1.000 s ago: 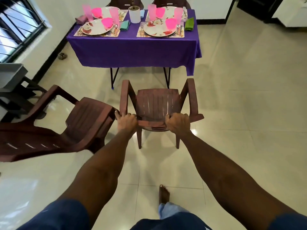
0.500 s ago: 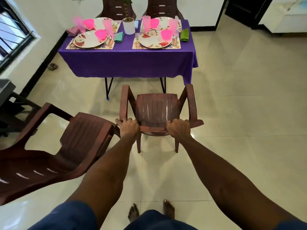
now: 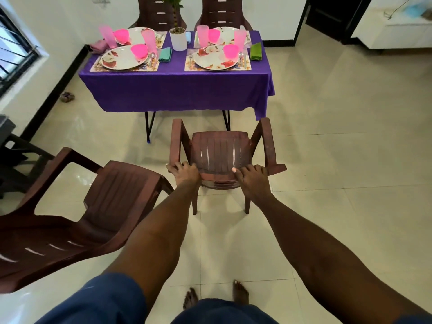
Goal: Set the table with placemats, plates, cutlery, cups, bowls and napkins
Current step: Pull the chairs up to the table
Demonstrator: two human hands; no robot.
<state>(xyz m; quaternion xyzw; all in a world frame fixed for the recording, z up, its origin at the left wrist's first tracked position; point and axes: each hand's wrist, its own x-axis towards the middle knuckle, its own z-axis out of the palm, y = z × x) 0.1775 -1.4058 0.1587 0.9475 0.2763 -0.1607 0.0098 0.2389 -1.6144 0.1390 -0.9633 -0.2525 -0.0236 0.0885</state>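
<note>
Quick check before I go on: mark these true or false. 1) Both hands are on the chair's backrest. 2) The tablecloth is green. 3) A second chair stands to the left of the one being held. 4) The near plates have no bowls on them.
1) True: the left hand and right hand hold the top of the chair.
2) False: the tablecloth is purple.
3) True: a second chair stands there.
4) False: each near plate carries a pink bowl.

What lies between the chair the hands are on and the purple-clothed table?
In the head view, only bare tiled floor separates the held chair from the table; the table's black legs stand at that stretch's far edge.
</note>
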